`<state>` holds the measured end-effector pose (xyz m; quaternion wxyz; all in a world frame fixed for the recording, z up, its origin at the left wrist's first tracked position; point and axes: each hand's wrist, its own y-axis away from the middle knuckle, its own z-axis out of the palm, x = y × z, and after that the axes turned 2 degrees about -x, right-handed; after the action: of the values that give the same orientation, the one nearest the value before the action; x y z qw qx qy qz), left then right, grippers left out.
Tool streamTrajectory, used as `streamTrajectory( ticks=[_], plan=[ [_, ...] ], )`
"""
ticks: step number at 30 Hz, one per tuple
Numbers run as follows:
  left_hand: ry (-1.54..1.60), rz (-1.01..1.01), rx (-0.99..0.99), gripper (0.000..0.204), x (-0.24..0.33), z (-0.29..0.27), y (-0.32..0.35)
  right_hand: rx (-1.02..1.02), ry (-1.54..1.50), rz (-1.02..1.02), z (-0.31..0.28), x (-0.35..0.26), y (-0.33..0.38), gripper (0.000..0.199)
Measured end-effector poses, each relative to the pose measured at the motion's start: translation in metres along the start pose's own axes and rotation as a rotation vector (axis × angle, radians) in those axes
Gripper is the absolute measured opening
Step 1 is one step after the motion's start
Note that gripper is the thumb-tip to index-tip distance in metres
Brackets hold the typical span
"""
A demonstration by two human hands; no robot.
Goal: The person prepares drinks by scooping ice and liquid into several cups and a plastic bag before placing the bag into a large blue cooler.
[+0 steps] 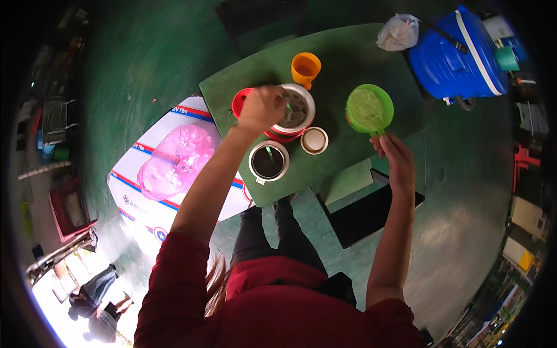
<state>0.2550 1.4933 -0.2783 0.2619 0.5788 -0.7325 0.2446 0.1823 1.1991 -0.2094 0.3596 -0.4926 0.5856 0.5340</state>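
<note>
- Fingers of the left hand (262, 108) are closing on a utensil over the red-rimmed pot (293, 113), mid-counter (342, 52).
- Right hand (394, 156) is gripping the green scoop (369, 108), right of that pot.

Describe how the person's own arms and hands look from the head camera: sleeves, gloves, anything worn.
Both arms come up from the lower edge in dark red sleeves that end near the elbows, leaving the forearms bare. The left hand and the right hand are bare, with no gloves. No watch, bracelet or ring can be made out at this picture size. The sleeves look plain, without visible markings.
</note>
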Motion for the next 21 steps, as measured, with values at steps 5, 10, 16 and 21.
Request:
streamTrajectory(
  ticks=[5,10,16,21],
  plan=[
    [-0.156,-0.012,-0.02,0.013,0.008,0.007,0.013,-0.109,0.121,-0.104,0.03,-0.016,-0.03,0.023],
    [-0.269,0.062,-0.192,0.016,0.014,0.006,0.033,-0.128,0.374,-0.233,0.041,-0.018,-0.058,0.019],
    [0.04,0.052,-0.19,0.07,0.009,-0.029,0.039,-0.004,0.799,-0.67,0.064,-0.028,-0.073,0.013],
    [0.07,0.007,-0.002,0.121,-0.005,0.004,0.034,-0.042,1.17,-0.909,0.091,-0.04,-0.071,0.009]
  ],
)
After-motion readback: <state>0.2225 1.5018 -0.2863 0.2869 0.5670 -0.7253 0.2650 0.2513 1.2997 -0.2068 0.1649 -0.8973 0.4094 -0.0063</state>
